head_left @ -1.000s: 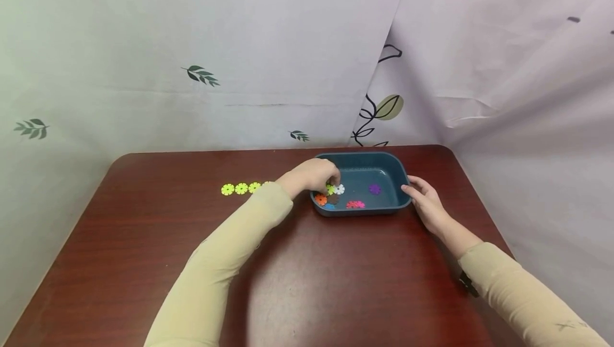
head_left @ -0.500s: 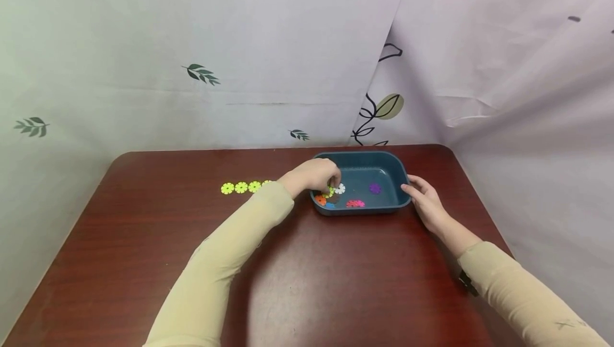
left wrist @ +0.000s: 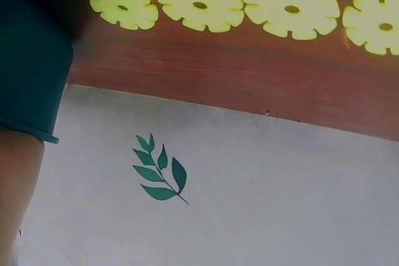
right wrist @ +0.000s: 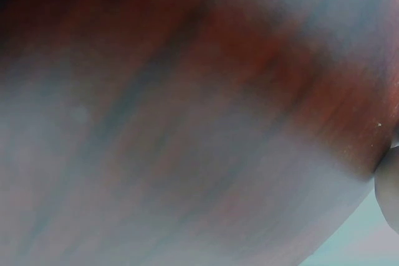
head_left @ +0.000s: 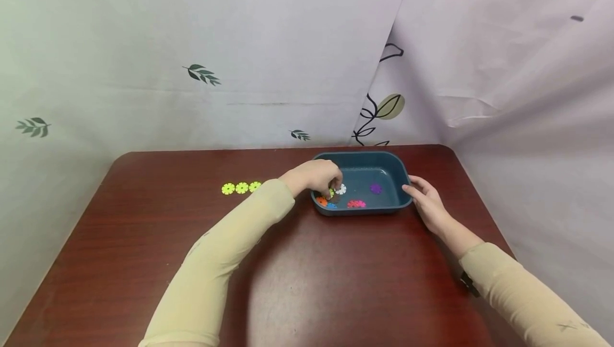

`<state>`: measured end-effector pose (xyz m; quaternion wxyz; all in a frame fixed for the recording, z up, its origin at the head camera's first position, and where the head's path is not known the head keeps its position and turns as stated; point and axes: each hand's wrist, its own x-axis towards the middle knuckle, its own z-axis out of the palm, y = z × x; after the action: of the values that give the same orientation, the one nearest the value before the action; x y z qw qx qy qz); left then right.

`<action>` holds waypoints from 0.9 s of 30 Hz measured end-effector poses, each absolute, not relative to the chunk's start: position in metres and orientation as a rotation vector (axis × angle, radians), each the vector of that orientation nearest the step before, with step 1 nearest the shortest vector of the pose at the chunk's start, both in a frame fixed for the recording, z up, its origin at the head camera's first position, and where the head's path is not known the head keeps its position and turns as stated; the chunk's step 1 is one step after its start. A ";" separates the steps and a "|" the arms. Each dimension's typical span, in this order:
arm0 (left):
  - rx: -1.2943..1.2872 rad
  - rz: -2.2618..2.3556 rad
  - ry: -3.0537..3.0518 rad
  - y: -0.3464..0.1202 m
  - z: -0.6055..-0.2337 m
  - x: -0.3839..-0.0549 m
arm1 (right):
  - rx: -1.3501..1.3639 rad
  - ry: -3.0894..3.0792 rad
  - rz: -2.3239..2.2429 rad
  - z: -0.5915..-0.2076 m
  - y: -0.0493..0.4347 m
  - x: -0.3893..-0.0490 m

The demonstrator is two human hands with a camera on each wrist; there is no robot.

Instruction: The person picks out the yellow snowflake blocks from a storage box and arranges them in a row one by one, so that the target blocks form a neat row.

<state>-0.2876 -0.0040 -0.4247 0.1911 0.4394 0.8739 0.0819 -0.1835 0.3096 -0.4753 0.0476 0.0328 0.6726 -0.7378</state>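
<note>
A: Where does the plastic basin (head_left: pixel 362 178) stand, and how does it point?
B: Toward one o'clock on the reddish-brown table (head_left: pixel 297 272), open side up. Its long axis runs nearly from nine o'clock to three.
A: And the hands?
B: The right hand (head_left: pixel 428 206) grips the three o'clock end, thumb at the rim, and points to about eleven. The left hand (head_left: pixel 315 174) points to three and reaches inside at the nine o'clock end. Its fingers are bent down at a notched yellow-green disc (head_left: pixel 331 193); whether they pinch it, I cannot tell.
A: What lies about them?
B: Near these fingers, a white disc (head_left: pixel 341 190) and, toward eight o'clock, an orange disc (head_left: pixel 322 201). A purple disc (head_left: pixel 376 189) is at four. Outside, toward nine, a row of similar yellow-green discs (left wrist: pixel 200 3) lies flat, its line also nine to three in the head view.
</note>
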 end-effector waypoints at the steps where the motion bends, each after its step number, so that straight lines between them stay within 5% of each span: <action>1: 1.235 0.229 2.453 -0.004 -0.425 -0.288 | 0.101 2.049 -2.254 -0.475 0.309 -0.184; 27: 1.342 0.404 2.404 -0.006 -0.423 -0.293 | 0.091 2.071 -2.224 -0.476 0.310 -0.183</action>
<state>-0.2925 -0.0063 -0.4229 0.1785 0.4745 0.8501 0.1428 -0.1833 0.3098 -0.4763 0.0506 0.0299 0.6803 -0.7305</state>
